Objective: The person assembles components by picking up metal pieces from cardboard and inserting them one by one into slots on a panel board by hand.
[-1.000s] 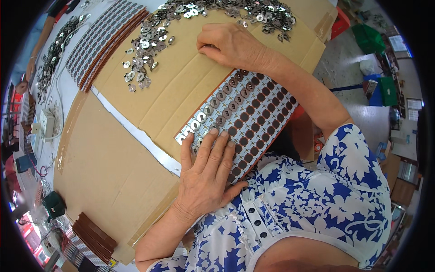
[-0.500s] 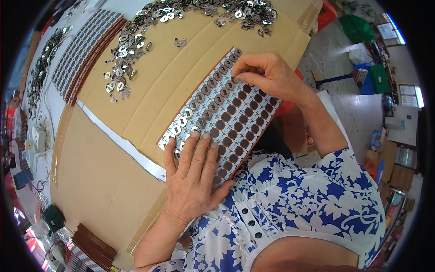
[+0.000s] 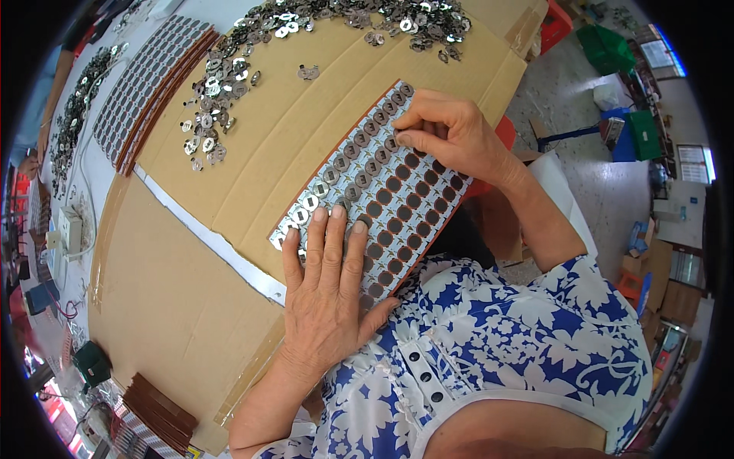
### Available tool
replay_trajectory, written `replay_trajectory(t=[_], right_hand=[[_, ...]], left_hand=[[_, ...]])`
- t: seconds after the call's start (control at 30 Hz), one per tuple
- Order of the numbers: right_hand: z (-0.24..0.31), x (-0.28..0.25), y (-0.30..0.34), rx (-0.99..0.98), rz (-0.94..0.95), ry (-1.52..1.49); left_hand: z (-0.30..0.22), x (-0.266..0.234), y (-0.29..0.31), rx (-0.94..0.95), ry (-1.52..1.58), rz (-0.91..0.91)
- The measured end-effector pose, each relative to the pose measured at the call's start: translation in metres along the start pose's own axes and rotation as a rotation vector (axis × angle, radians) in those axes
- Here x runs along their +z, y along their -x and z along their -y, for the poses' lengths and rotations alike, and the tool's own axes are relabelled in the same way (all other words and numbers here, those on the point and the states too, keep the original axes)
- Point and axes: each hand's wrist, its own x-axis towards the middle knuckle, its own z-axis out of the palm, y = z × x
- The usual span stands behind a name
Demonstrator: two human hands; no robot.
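While the left hand [image 3: 321, 314] lies flat with its fingers slightly apart on the printed sheet [image 3: 403, 222], toward seven o'clock from the sheet's middle, the right hand [image 3: 459, 138] is at two o'clock, its thumb and fingertips pinched narrow over the second row; whether they grip a piece I cannot tell. Metal pieces [image 3: 359, 142] cover the edge row and part of the next; the other rows show dark circles. Beneath the sheet is cardboard [image 3: 252, 191], where a heap of loose metal pieces [image 3: 229, 76] curves from ten to twelve o'clock, with one piece apart at eleven. Farther out, more printed sheets [image 3: 145, 80] are stacked at ten, a white box [image 3: 69, 232] stands at nine, a green box [image 3: 92, 364] at eight, brown sheets [image 3: 157, 409] between seven and eight, and a green bin [image 3: 604, 50] at two.
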Motion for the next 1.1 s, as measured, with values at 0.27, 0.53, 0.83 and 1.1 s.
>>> replay_trajectory(t=[0.27,0.53,0.83,1.1], right_hand=[[0.014,0.011,0.006,-0.104,-0.124,0.221],[-0.007,0.020,-0.093,-0.273,-0.138,0.270],[-0.025,0.036,-0.143,-0.257,-0.084,0.123],[-0.013,-0.003,-0.093,0.204,0.041,-0.560]], left_hand=[[-0.001,0.004,-0.001,-0.010,-0.032,0.008],[0.001,0.009,-0.001,0.015,-0.064,-0.046],[0.004,0.012,-0.002,0.019,-0.032,-0.083],[0.003,0.008,-0.005,0.029,0.013,-0.091]])
